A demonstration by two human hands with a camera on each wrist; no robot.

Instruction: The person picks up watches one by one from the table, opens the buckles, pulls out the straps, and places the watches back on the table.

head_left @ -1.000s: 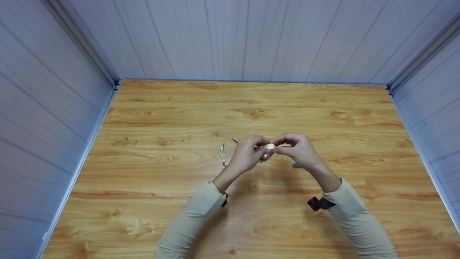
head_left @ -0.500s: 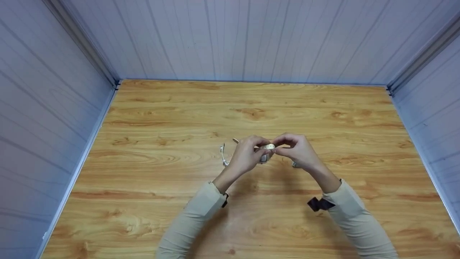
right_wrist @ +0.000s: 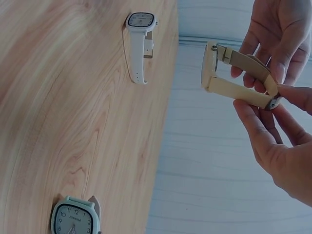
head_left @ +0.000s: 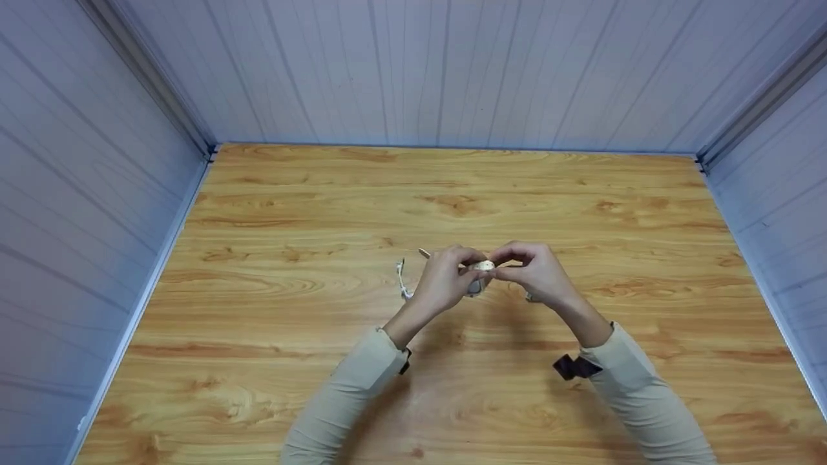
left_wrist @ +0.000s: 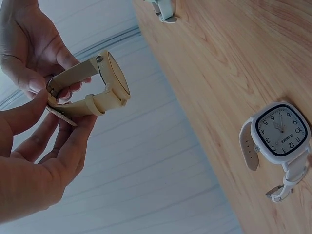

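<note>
A cream wristwatch (left_wrist: 109, 95) is held up off the table between both hands, its strap bent round into a loop. My left hand (head_left: 442, 278) pinches the strap near the buckle (right_wrist: 274, 102) end, thumb on one side and fingers on the other. From the other side, my right hand (head_left: 543, 274) pinches the same part of the strap with thumb and fingertips. The watch case (right_wrist: 209, 68) hangs away from the fingers, below the hands in the head view. Fingers partly hide the buckle in both wrist views.
On the wooden table (head_left: 452, 200) lies a white square-faced watch (left_wrist: 282, 130), its strap undone, mostly under my left hand in the head view. A pale green watch (right_wrist: 75, 217) lies to the right. Panel walls (head_left: 413, 71) enclose the table's back and sides.
The held watch's case has tilted slightly beneath the hands, and both hands have sunk a touch. Their pinch on the strap stays the same.
</note>
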